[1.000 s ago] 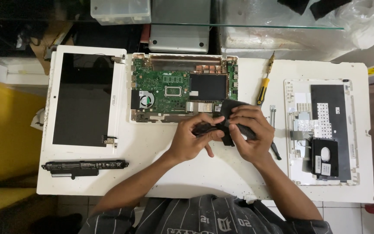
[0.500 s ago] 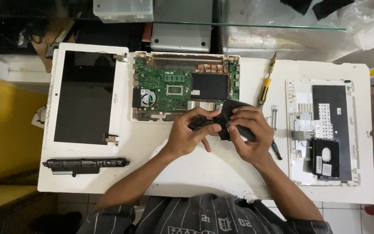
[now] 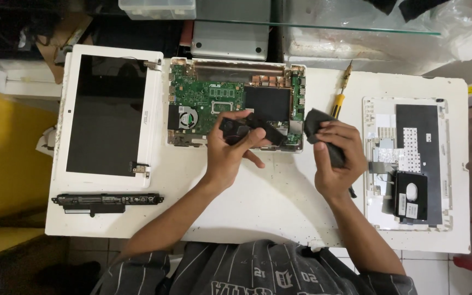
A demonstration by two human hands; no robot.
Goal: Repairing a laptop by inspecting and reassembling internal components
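**Two hands, two dark pieces over the open laptop**

The left hand [image 3: 230,150] has its fingers closed around a flat black part [image 3: 249,130], holding it just above the lower edge of the opened laptop base [image 3: 236,101], the part sticking out to the right of the thumb. The right hand [image 3: 337,155] is wrapped round a dark cloth [image 3: 319,127], which bunches out above the knuckles. The two hands sit apart. A yellow-handled screwdriver [image 3: 341,93] lies just beyond the cloth; the white table [image 3: 279,202] is beneath.
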